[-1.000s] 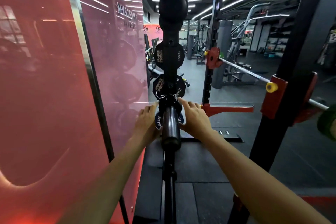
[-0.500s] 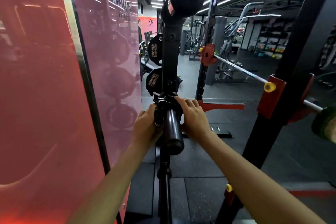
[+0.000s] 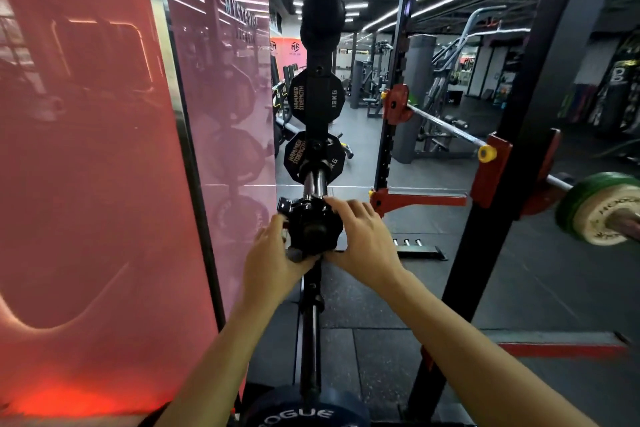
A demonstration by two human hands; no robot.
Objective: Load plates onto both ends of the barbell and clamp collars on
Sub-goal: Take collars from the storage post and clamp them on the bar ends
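A black clamp collar (image 3: 313,229) with a side lever sits at the near end of a chrome storage peg (image 3: 315,180) on the rack's plate post. My left hand (image 3: 273,253) grips the collar from the left and below. My right hand (image 3: 363,236) holds it from the right, fingers laid over its top. The barbell (image 3: 446,126) rests in the red hooks of the rack to the right, and a green plate (image 3: 602,211) with a pale hub sits on its near end. A blue Rogue plate (image 3: 304,412) shows at the bottom edge.
Black Hammer Strength plates (image 3: 317,97) hang higher on the same post. A glossy red wall panel (image 3: 86,184) stands close on the left. A black rack upright (image 3: 512,184) and a red safety arm (image 3: 419,199) are on the right, above the dark rubber floor (image 3: 536,288).
The collar has slid toward me to the peg's end, baring chrome behind it. The blue plate is no longer between my hands; a blue plate now shows at the bottom edge.
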